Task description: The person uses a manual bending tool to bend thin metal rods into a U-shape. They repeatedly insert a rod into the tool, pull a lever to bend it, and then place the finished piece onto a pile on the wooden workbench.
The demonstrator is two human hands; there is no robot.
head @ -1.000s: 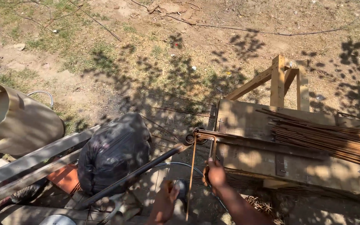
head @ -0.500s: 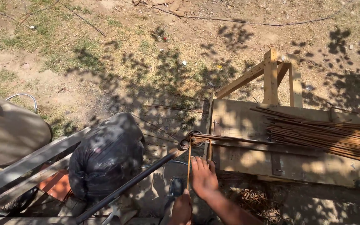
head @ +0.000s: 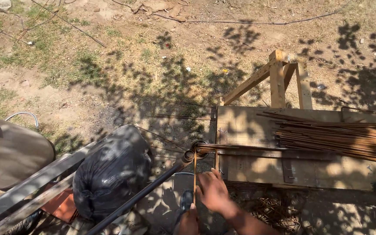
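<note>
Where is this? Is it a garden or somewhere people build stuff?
Probably an outdoor work yard where steel rods get bent. It is on bare dirt and patchy grass, with a wooden workbench, a pile of rusty rods on it, and a long bending lever by the right hand.

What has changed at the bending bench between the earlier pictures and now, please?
The right hand moved left from the bench edge onto the bent-down end of the thin steel rod. The left hand stays low at the frame's bottom. The bending lever, rod bundle and black bag stayed put.
</note>
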